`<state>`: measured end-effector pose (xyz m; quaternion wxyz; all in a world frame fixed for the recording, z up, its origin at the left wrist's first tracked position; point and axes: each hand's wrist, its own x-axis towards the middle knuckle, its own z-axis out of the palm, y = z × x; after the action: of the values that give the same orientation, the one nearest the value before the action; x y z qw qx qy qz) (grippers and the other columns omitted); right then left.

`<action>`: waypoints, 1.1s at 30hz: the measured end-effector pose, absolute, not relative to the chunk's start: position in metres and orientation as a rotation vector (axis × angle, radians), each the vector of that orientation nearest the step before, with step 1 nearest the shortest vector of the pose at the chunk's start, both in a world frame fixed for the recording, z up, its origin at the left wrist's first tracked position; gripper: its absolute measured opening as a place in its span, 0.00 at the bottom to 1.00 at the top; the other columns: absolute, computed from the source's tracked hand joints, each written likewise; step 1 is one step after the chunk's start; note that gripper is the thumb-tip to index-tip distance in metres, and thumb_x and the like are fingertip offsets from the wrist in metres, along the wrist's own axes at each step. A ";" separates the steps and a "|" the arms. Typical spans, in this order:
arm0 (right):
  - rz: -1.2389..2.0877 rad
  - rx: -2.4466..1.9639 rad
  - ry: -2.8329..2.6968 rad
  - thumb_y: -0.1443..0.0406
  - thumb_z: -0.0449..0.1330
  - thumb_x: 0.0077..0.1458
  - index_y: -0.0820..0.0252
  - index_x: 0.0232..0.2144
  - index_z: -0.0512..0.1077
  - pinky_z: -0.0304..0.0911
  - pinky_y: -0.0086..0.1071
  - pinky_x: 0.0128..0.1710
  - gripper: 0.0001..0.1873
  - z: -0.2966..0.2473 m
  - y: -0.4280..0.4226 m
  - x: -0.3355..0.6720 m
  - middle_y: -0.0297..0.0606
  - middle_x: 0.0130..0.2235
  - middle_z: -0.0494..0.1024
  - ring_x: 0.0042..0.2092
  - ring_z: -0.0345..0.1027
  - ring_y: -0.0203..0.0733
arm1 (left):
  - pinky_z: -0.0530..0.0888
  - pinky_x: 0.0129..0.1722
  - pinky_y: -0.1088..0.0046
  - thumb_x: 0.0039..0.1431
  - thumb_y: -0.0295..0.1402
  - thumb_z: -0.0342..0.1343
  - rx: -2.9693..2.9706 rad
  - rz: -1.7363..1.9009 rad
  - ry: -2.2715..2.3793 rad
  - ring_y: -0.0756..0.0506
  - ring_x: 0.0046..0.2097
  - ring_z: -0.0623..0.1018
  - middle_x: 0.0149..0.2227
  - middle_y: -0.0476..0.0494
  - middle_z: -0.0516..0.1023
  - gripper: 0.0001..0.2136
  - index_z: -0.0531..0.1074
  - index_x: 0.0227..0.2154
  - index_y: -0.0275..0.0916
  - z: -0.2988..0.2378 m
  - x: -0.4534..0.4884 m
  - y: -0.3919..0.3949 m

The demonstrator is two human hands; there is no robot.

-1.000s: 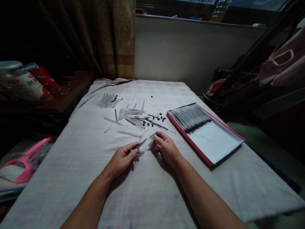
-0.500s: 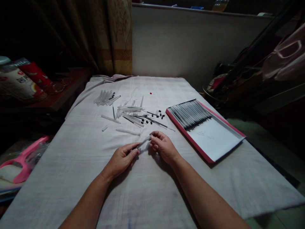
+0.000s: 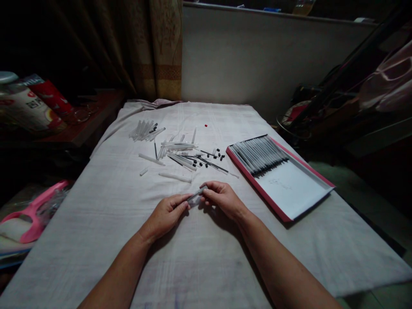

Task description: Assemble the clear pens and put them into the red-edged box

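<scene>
A pen [image 3: 195, 195] with a translucent barrel slants up to the right between my two hands. My left hand [image 3: 169, 214] is closed on its lower end. At the upper end, the fingers and thumb of my right hand [image 3: 222, 197] pinch the pen's tip or cap; which of these it is, I cannot make out. Beyond my hands lie loose clear pen barrels [image 3: 175, 177], thin dark refills [image 3: 212, 164] and small black plugs [image 3: 201, 164]. To the right, a shallow red-edged box lid [image 3: 292, 201] holds a row of pens [image 3: 259, 154] side by side.
A white cloth [image 3: 180, 266] covers the table. A pile of clear caps [image 3: 143, 130] lies at the far left, and a small red piece [image 3: 206, 125] at the back. Pink-handled scissors [image 3: 32, 214] are off the left edge, below a jar [image 3: 28, 107] on a side table.
My right hand has come slightly lower, and the two hands now sit closer together on the pen. The whole view has shifted a little.
</scene>
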<state>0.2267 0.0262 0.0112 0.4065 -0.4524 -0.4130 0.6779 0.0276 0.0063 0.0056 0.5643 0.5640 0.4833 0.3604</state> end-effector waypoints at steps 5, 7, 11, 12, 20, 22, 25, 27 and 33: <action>1.764 -1.148 -1.063 0.55 0.71 0.40 0.62 0.30 0.75 0.64 0.25 0.22 0.19 0.010 0.025 0.228 0.33 0.24 0.77 0.22 0.67 0.31 | 0.70 0.27 0.76 0.49 0.35 0.61 1.291 0.851 1.113 0.48 0.28 0.73 0.27 0.45 0.79 0.13 0.82 0.39 0.41 0.006 0.028 0.005; 1.753 -1.143 -1.078 0.55 0.71 0.40 0.62 0.30 0.74 0.64 0.25 0.23 0.19 0.010 0.026 0.228 0.33 0.24 0.77 0.22 0.68 0.31 | 0.67 0.22 0.77 0.48 0.34 0.62 1.235 0.851 1.115 0.48 0.26 0.72 0.24 0.46 0.78 0.13 0.82 0.38 0.42 0.008 0.029 0.005; 1.730 -1.123 -1.054 0.55 0.71 0.39 0.62 0.30 0.75 0.65 0.26 0.24 0.19 0.011 0.028 0.226 0.34 0.25 0.77 0.24 0.69 0.32 | 0.62 0.18 0.79 0.46 0.34 0.64 1.165 0.863 1.110 0.49 0.23 0.70 0.20 0.48 0.75 0.12 0.82 0.36 0.43 0.012 0.032 0.005; 1.719 -1.117 -1.033 0.54 0.71 0.39 0.61 0.29 0.75 0.65 0.25 0.25 0.19 0.011 0.028 0.224 0.34 0.25 0.77 0.25 0.70 0.33 | 0.61 0.17 0.80 0.46 0.35 0.64 1.162 0.868 1.111 0.50 0.22 0.69 0.20 0.48 0.75 0.12 0.82 0.36 0.42 0.012 0.032 0.006; 1.593 -1.079 -1.062 0.51 0.69 0.41 0.59 0.27 0.74 0.61 0.25 0.23 0.18 0.013 0.028 0.200 0.33 0.26 0.75 0.25 0.67 0.33 | 0.62 0.15 0.81 0.48 0.46 0.65 1.133 0.850 1.089 0.55 0.17 0.66 0.23 0.50 0.74 0.24 0.76 0.45 0.37 0.002 0.028 0.008; 1.474 -1.081 -1.064 0.49 0.67 0.43 0.58 0.29 0.73 0.61 0.25 0.23 0.19 0.024 0.036 0.210 0.35 0.29 0.77 0.27 0.69 0.34 | 0.62 0.15 0.81 0.47 0.48 0.65 1.105 0.856 1.101 0.54 0.18 0.69 0.27 0.49 0.75 0.27 0.74 0.48 0.38 0.003 0.028 0.009; 1.180 -1.155 -1.086 0.47 0.64 0.44 0.58 0.31 0.73 0.57 0.25 0.21 0.22 0.047 0.062 0.254 0.36 0.29 0.78 0.25 0.67 0.34 | 0.60 0.13 0.81 0.46 0.50 0.65 1.079 0.862 1.144 0.52 0.20 0.72 0.28 0.47 0.75 0.30 0.72 0.50 0.38 0.006 0.028 0.010; 0.864 -1.277 -1.139 0.48 0.62 0.48 0.59 0.35 0.75 0.59 0.28 0.24 0.21 0.062 0.086 0.296 0.36 0.28 0.77 0.27 0.67 0.36 | 0.60 0.13 0.82 0.46 0.49 0.65 1.076 0.859 1.163 0.52 0.21 0.73 0.27 0.48 0.75 0.29 0.72 0.49 0.38 0.008 0.029 0.011; 0.107 -2.126 -1.553 0.58 0.57 0.56 0.59 0.37 0.81 0.62 0.34 0.37 0.15 0.072 0.145 0.390 0.44 0.38 0.82 0.42 0.74 0.48 | 0.60 0.13 0.82 0.46 0.47 0.66 1.055 0.885 1.134 0.54 0.21 0.72 0.33 0.46 0.75 0.25 0.74 0.45 0.37 0.003 0.029 0.010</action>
<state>0.3896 0.1449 0.0722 0.2506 -0.7810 -0.5706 0.0394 0.0287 0.0100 0.0026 0.6279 0.4602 0.4948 0.3861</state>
